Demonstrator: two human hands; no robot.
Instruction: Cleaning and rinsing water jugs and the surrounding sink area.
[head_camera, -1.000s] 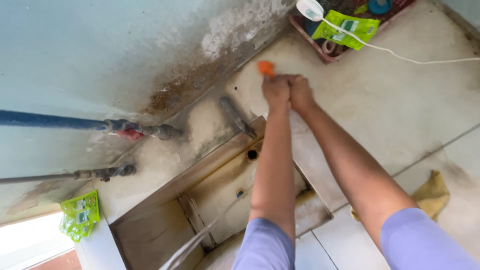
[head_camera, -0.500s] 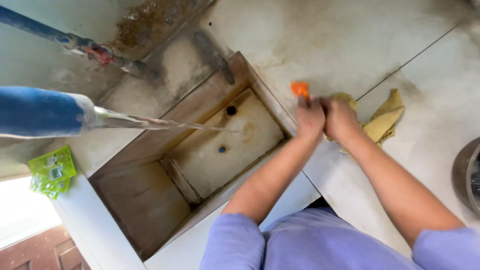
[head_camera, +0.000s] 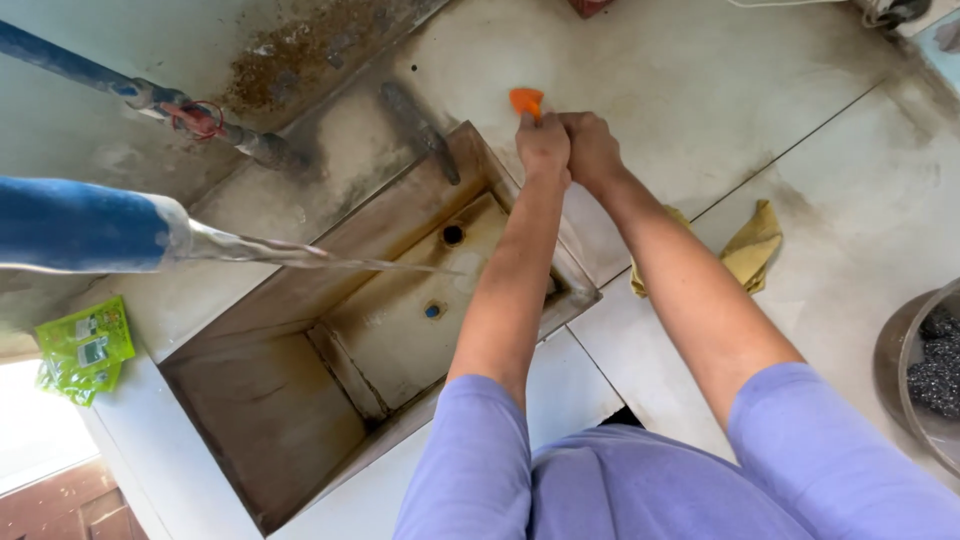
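Small orange tool (head_camera: 526, 101) — tip poking above clasped fists, over the counter.

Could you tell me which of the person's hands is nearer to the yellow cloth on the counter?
Right. The right hand is clasped beside the left above the yellow cloth, on the cloth's side; the left hand sits farther away, toward the sink, gripping the orange tool.
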